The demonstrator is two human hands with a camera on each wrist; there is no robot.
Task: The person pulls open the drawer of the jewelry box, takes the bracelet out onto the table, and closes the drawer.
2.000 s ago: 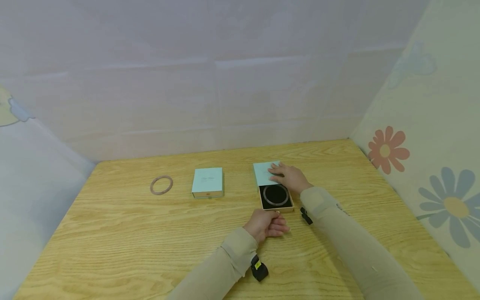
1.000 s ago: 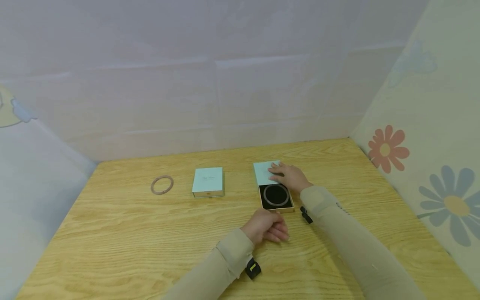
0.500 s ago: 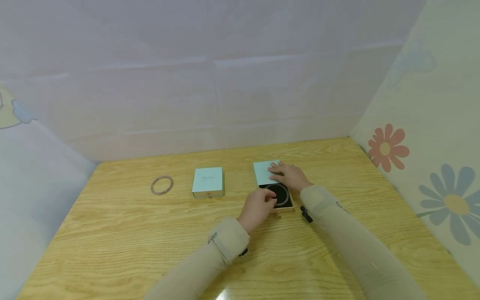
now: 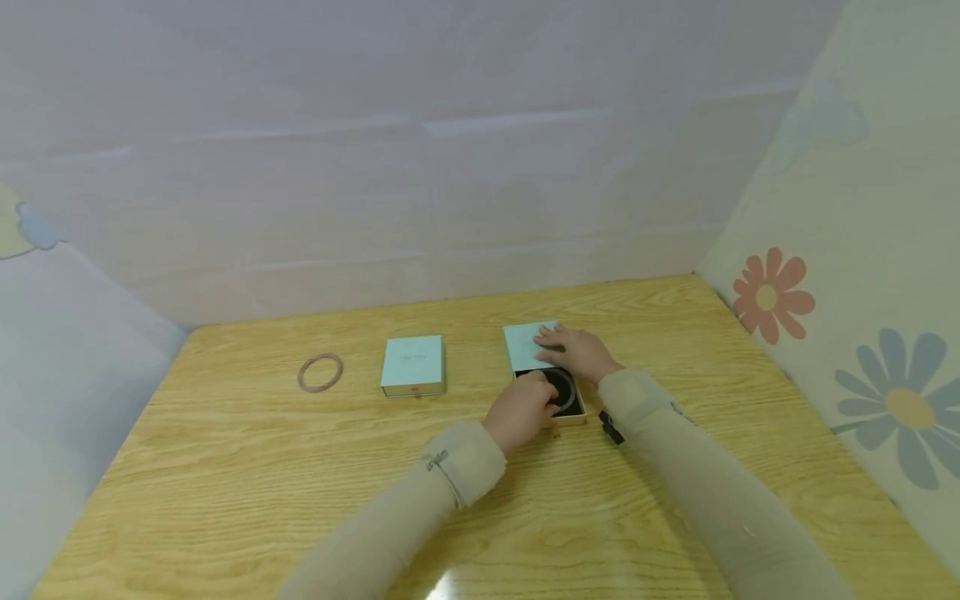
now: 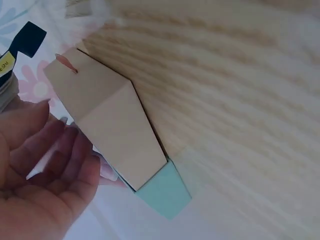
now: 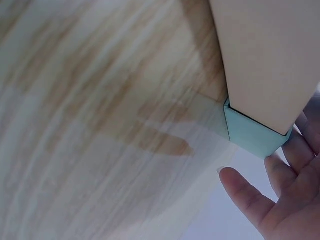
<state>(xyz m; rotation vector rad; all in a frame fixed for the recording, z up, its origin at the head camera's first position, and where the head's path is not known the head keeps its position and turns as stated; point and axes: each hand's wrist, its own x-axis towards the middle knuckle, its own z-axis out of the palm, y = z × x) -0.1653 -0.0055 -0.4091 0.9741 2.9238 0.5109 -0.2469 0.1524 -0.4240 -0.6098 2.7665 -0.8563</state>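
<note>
A light blue box (image 4: pixel 528 342) stands on the right of the table with its beige drawer (image 4: pixel 572 420) pulled out toward me. Inside the drawer a dark bangle (image 4: pixel 572 390) lies on black lining. My left hand (image 4: pixel 519 410) reaches over the drawer's left side, fingertips at the bangle; the left wrist view has them hidden behind the drawer wall (image 5: pixel 117 125), so a pinch cannot be confirmed. My right hand (image 4: pixel 582 353) rests on the box's top with fingers extended. In the right wrist view its thumb (image 6: pixel 245 192) stands apart from the box.
Left of this box, a second light blue box (image 4: pixel 412 363) sits closed. Farther left a pinkish-brown bangle (image 4: pixel 320 372) lies flat on the wooden table (image 4: pixel 300 483). Pale cloth walls surround the back and sides; the right one carries printed flowers (image 4: pixel 910 408).
My left hand has gone from the drawer's front edge up and over into the drawer, onto the bangle. My right hand stays on the box, which has not moved.
</note>
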